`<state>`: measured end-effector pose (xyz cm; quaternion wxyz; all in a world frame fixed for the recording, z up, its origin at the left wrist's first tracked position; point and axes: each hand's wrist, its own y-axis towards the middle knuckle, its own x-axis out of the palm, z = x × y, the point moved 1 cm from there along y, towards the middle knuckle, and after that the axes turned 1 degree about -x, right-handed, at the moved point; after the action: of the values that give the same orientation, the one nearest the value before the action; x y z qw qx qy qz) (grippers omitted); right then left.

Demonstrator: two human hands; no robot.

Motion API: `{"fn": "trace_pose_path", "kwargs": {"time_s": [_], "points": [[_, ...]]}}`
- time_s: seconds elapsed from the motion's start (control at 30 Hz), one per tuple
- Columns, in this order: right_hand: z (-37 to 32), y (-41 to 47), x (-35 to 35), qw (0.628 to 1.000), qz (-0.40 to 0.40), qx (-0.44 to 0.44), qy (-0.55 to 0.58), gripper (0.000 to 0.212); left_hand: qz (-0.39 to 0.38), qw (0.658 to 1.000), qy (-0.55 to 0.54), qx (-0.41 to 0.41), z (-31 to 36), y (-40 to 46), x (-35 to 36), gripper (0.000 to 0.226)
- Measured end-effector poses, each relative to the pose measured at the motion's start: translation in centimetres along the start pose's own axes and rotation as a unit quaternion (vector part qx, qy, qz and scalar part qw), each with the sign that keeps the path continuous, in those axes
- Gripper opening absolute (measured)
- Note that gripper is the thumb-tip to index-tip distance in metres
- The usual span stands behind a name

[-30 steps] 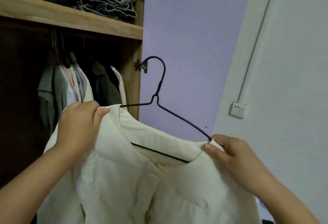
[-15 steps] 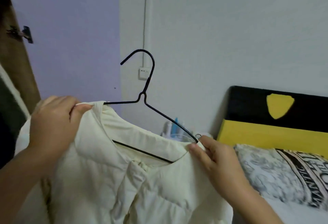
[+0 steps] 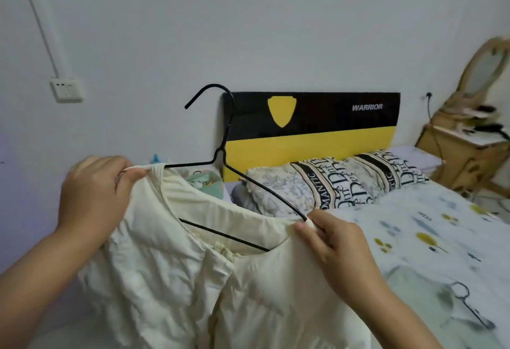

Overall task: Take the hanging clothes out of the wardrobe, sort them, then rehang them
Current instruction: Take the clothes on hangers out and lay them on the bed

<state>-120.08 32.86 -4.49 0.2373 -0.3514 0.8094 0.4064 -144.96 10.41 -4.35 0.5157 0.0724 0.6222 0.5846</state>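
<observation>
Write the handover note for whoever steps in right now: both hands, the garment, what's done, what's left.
Left hand: pinches the left shoulder of the cream jacket.
Right hand: pinches the right shoulder, at the end of the black wire hanger.
Jacket is on its hanger, held up in the air beside the bed; the wardrobe is out of view.
Done: this jacket is out of the wardrobe.
Left: set it down, likely on the bed, fetch any other clothes, sort, rehang.
</observation>
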Motion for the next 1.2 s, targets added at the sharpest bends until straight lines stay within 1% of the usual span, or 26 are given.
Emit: {"fn": "trace_pose_path", "kwargs": {"time_s": [0.23,0.33,0.37,0.47,0.57,0.67,0.8,0.93,1.03,1.1,1.2], "points": [[5.2,-8.1,-8.6,0.996,0.047,0.059,-0.045,0.044,-0.032,0.995,-0.089,0.044,12.2,-2.8,2.9,0.047],[7.0,-11.1,-11.9,0.991,0.07,0.096,-0.066,0.026,-0.046,0.987,-0.132,0.074,16.8,-3.4,4.7,0.048],[7.5,-12.0,-12.9,0.989,0.078,0.109,-0.069,0.025,-0.055,0.984,-0.146,0.086,18.3,-3.5,5.4,0.048],[9.3,-13.9,-15.7,0.98,0.1,0.153,-0.074,0.032,-0.072,0.973,-0.183,0.12,22.8,-3.3,8.0,0.049],[11.5,-15.0,-18.0,0.968,0.116,0.207,-0.083,0.038,-0.083,0.961,-0.219,0.149,27.4,-2.9,10.7,0.047],[13.8,-15.6,-19.8,0.953,0.132,0.255,-0.1,0.047,-0.125,0.942,-0.261,0.167,31.3,-2.6,14.1,0.044],[16.9,-16.0,-21.3,0.933,0.147,0.311,-0.104,0.036,-0.183,0.921,-0.289,0.185,36.0,-2.6,19.3,0.034],[20.5,-16.4,-22.3,0.91,0.156,0.369,-0.106,0.037,-0.242,0.901,-0.304,0.195,40.6,-3.0,23.7,0.025],[23.5,-16.9,-23.3,0.891,0.178,0.403,-0.112,0.044,-0.264,0.885,-0.318,0.214,44.3,-3.1,26.4,0.024],[25.4,-17.1,-24.1,0.88,0.189,0.42,-0.114,0.043,-0.278,0.876,-0.324,0.223,47.0,-3.2,27.9,0.025],[28.9,-17.3,-25.5,0.868,0.203,0.437,-0.117,0.042,-0.28,0.866,-0.337,0.241,51.1,-3.4,30.7,0.027]]}}
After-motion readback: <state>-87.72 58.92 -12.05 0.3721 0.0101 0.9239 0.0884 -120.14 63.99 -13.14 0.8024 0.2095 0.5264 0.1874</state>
